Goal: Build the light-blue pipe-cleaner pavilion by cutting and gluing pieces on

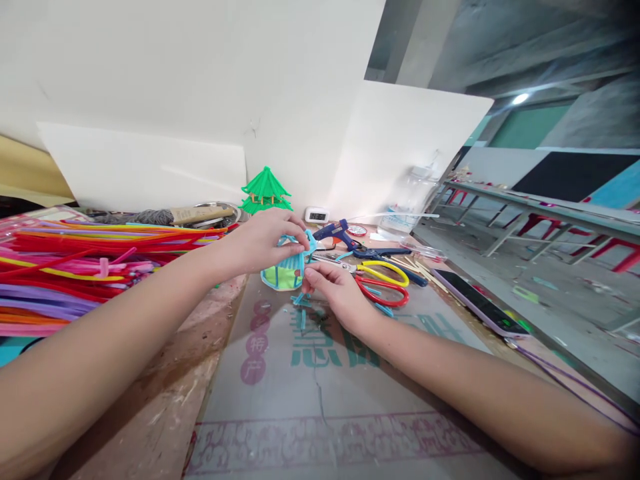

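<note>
Blue-green craft piece (287,270) — pinched between both hands' fingers (300,235).

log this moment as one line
left hand: grips blue craft piece from above | right hand: pinches its lower edge | nearby: scissors, glue gun

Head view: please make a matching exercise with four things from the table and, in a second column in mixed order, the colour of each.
Things:
1. pagoda model
2. glue gun
3. phone
4. craft piece held by left hand and right hand

Colours:
A. dark blue
B. light blue and lime green
C. green
D. black screen, pale case

Pairs: 1-C, 2-A, 3-D, 4-B
</note>
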`<state>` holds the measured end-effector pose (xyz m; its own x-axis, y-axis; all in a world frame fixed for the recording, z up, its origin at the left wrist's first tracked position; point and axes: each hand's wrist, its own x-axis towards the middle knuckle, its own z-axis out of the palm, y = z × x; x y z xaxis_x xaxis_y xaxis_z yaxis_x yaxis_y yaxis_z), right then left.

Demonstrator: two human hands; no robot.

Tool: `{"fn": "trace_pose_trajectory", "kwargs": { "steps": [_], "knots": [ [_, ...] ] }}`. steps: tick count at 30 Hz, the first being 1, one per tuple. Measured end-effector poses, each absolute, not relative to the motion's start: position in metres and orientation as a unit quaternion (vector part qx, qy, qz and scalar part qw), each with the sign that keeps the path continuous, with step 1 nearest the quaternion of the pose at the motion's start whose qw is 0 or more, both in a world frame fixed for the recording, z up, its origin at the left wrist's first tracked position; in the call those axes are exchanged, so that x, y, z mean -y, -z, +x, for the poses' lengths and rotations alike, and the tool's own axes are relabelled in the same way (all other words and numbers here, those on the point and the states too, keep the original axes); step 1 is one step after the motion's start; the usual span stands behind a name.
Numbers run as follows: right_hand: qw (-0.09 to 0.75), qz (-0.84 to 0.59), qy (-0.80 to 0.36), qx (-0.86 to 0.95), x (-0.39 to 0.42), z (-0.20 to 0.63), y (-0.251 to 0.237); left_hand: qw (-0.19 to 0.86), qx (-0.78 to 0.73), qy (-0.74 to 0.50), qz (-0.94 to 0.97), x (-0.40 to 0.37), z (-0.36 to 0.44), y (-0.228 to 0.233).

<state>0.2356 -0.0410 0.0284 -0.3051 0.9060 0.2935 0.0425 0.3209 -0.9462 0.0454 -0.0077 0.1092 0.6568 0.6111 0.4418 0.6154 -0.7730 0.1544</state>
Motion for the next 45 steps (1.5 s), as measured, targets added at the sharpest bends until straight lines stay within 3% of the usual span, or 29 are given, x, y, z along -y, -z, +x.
{"fn": "trace_pose_trajectory", "kwargs": {
  "steps": [36, 45],
  "knots": [
    [0.453, -0.359, -0.436, 0.690, 0.038, 0.235, -0.033, 0.004, 0.340, 0.239, -0.910, 0.014, 0.047, -0.112],
    [0.467, -0.362, -0.461, 0.663, 0.038, 0.236, -0.024, -0.058, 0.497, 0.410, -0.763, 0.021, 0.040, -0.126]
  ]
}}
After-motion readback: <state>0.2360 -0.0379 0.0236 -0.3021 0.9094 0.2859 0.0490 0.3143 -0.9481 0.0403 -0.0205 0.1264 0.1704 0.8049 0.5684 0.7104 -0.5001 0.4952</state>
